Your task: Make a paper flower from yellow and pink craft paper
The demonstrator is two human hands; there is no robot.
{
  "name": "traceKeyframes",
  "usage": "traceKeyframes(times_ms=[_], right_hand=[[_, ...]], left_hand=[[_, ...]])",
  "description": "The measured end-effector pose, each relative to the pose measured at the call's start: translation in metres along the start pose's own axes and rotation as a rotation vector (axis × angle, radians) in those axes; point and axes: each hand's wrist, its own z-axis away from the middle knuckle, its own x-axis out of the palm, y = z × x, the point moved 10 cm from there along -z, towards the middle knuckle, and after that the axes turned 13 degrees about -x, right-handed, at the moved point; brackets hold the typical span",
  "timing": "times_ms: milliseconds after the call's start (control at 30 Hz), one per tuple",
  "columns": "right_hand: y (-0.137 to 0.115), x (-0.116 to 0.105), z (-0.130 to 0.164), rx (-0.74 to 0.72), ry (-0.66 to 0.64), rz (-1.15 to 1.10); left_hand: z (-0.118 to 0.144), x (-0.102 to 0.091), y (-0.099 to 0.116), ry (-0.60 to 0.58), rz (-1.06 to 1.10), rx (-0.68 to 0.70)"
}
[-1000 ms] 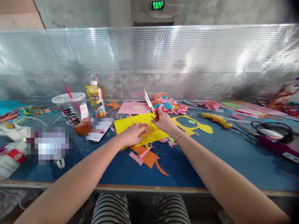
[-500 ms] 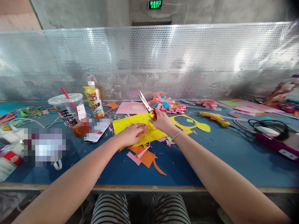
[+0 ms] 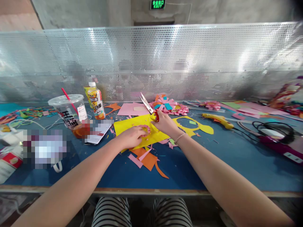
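- Right hand (image 3: 165,124) gripping red-handled steel scissors (image 3: 149,107), blades pointing up and away.
- Left hand (image 3: 132,136) pressing flat on small pink paper ring (image 3: 145,127).
- Ring lies on yellow paper sheet (image 3: 132,125), mid blue tabletop (image 3: 213,157).
- Orange and pink paper scraps (image 3: 146,157) just in front.

I see a plastic cup w/ red straw (image 3: 68,110) far left on the blue table (image 3: 236,164), juice bottle (image 3: 95,101) just beside it. Yellow glue gun (image 3: 216,119) to the right, black cable (image 3: 272,127) near it. Orange & pink scraps (image 3: 146,159) lie near the table's front edge. Perforated metal screen (image 3: 151,60) behind.
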Motion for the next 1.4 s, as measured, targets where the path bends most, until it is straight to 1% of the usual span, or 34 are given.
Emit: traceKeyframes(times_ms=[233,767,900,1067,1267,1400], right_hand=[[-0.001,0.001,-0.001,-0.01,-0.006,0.001],[-0.001,0.004,0.001,0.015,-0.04,0.009],[0.0,0.004,0.001,0.021,-0.043,0.023],[0.0,0.004,0.001,0.026,-0.058,0.034],[-0.001,0.002,0.002,0.029,-0.063,0.027],[-0.001,0.002,0.001,0.023,-0.064,0.032]], left_hand=[[0.0,0.005,-0.006,-0.02,-0.026,-0.023],[0.001,0.007,-0.004,-0.011,-0.01,-0.009],[-0.001,0.006,-0.01,0.008,0.017,-0.041],[-0.002,0.001,-0.009,0.026,0.049,-0.037],[-0.003,-0.007,-0.008,0.082,0.127,-0.053],[-0.006,-0.011,-0.016,0.139,0.162,-0.111]])
